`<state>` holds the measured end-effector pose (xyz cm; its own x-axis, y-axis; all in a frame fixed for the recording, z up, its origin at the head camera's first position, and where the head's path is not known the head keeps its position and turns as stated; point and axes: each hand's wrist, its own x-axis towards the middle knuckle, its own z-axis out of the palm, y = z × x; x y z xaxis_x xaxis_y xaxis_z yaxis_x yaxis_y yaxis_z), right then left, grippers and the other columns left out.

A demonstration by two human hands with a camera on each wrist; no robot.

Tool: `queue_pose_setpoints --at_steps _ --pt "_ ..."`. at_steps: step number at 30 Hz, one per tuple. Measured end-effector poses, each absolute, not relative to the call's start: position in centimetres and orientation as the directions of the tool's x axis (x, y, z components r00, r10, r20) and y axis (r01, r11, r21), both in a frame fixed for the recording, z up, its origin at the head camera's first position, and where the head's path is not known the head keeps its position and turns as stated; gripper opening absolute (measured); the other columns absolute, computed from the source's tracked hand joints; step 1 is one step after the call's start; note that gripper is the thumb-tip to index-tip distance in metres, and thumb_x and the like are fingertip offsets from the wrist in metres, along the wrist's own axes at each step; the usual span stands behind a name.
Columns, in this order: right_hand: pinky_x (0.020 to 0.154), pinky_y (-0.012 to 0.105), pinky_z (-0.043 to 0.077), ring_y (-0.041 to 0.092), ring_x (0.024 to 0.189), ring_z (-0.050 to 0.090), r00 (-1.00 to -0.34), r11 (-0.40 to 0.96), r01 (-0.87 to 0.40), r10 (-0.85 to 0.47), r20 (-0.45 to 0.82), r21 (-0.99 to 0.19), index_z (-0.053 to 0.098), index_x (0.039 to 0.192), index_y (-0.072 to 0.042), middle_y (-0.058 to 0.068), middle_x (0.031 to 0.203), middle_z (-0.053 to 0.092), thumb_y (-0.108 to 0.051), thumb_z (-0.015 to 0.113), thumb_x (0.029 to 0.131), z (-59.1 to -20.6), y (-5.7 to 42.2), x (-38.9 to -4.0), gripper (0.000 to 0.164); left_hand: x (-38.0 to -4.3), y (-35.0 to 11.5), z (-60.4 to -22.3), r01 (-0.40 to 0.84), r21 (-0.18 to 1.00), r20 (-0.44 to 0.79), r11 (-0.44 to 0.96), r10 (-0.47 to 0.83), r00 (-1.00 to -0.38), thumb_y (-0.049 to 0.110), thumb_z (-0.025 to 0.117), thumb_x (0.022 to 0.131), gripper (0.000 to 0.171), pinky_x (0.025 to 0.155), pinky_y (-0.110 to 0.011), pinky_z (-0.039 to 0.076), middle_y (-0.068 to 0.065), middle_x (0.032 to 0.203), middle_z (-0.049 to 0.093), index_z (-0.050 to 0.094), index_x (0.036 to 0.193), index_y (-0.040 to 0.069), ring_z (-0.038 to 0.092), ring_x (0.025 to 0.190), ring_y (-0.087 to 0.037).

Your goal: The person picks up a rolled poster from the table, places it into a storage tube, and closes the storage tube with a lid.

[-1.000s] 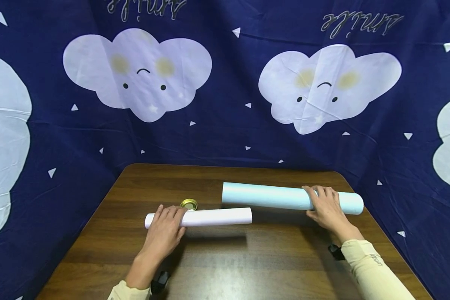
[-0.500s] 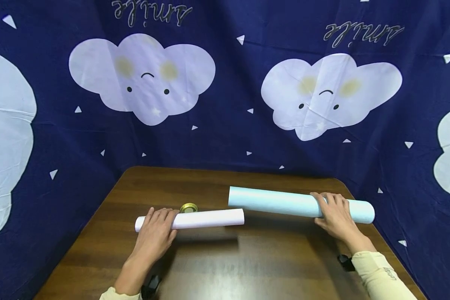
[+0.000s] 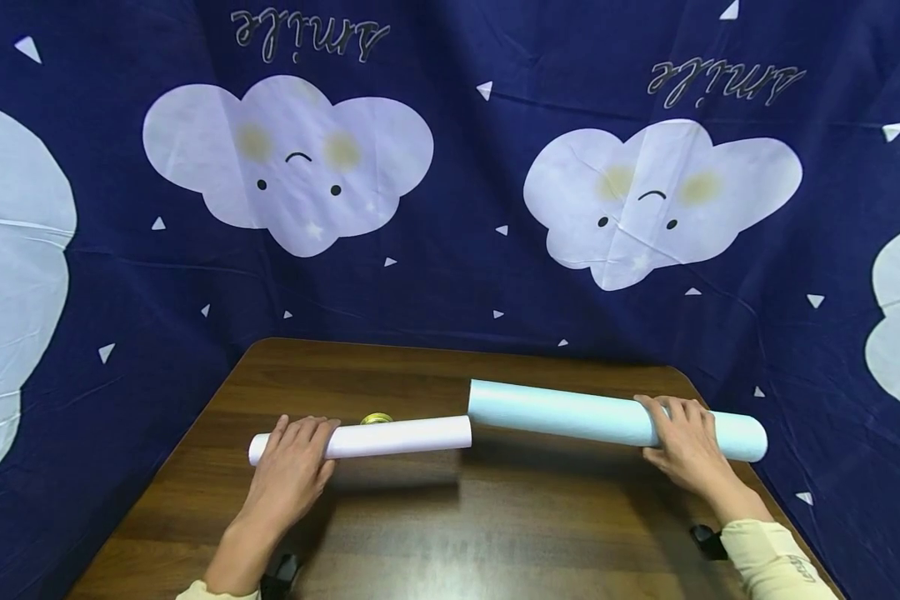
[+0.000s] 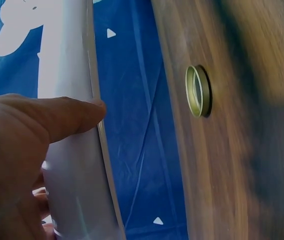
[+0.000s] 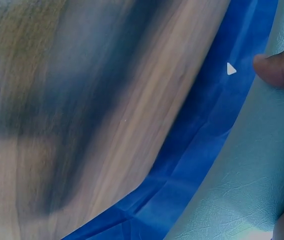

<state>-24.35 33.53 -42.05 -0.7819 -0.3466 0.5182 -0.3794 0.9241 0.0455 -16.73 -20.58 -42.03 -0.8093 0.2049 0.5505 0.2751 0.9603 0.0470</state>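
The left hand (image 3: pixel 288 468) grips the white roll (image 3: pixel 401 437) near its nine-o'clock end — the right hand (image 3: pixel 692 448), well apart, grips the blue roll (image 3: pixel 562 414) at the white roll's three o'clock. At its twelve, a gold lid (image 4: pixel 198 92) lies on the table (image 3: pixel 540 517).

A white roll (image 3: pixel 401 436) and pale blue roll (image 3: pixel 562 412) are barring mid-frame, their ends meeting in outline; a gold lid (image 3: pixel 377 418) is obstructing the strip behind the white one; tabletop (image 3: pixel 435 537) at lower centre is offering passage between left hand (image 3: pixel 288 471) and right hand (image 3: pixel 688 446)
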Motion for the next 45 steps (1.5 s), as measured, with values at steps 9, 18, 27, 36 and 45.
queue_pose_setpoints --at_steps 9,18,27,36,45 --pt "0.081 0.063 0.032 0.045 0.100 0.045 -0.765 0.921 -0.386 -0.357 0.536 0.062 0.047 0.127 -0.014 0.019 0.109 0.053 -0.014 0.083 0.054 -42.1 34.2 -23.9 0.081 -17.0 -21.7 -41.9 0.256 0.060 0.547 0.965 0.183 -0.817 0.012 0.081 0.067 0.053 0.103 -0.057 0.036 -0.015 0.110 0.066 0.060 0.116 0.006 0.059 0.109 -0.034" --pt "0.083 0.064 0.032 0.044 0.099 0.046 -0.742 0.907 -0.416 -0.380 0.552 0.065 0.048 0.127 -0.014 0.017 0.107 0.053 -0.013 0.085 0.051 -41.9 34.3 -23.8 0.084 -17.4 -22.4 -41.8 0.259 0.050 0.556 0.964 0.189 -0.809 0.011 0.080 0.068 0.051 0.102 -0.058 0.037 -0.016 0.108 0.066 0.060 0.114 0.005 0.060 0.107 -0.035" --pt "0.082 0.061 0.032 0.042 0.097 0.046 -0.733 0.904 -0.422 -0.387 0.559 0.073 0.048 0.127 -0.014 0.016 0.108 0.054 -0.012 0.083 0.051 -41.9 34.5 -23.5 0.083 -17.9 -22.2 -41.6 0.278 0.034 0.584 0.960 0.206 -0.785 0.010 0.081 0.065 0.051 0.099 -0.058 0.039 -0.016 0.105 0.066 0.061 0.112 0.004 0.061 0.103 -0.035" --pt "0.083 0.060 0.032 0.040 0.098 0.046 -0.733 0.902 -0.426 -0.388 0.559 0.067 0.048 0.127 -0.014 0.015 0.109 0.054 -0.011 0.086 0.050 -41.9 34.4 -23.5 0.086 -18.5 -21.8 -41.5 0.278 0.035 0.561 0.960 0.211 -0.801 0.011 0.080 0.067 0.051 0.101 -0.058 0.038 -0.017 0.107 0.066 0.060 0.113 0.004 0.060 0.105 -0.035" --pt "0.080 0.059 0.033 0.040 0.097 0.046 -0.734 0.901 -0.425 -0.397 0.552 0.083 0.048 0.128 -0.014 0.016 0.108 0.054 -0.013 0.087 0.050 -41.9 34.1 -23.4 0.087 -19.1 -21.2 -41.2 0.279 0.035 0.526 0.960 0.220 -0.822 0.012 0.080 0.069 0.051 0.102 -0.058 0.037 -0.017 0.108 0.066 0.060 0.115 0.004 0.060 0.106 -0.036"
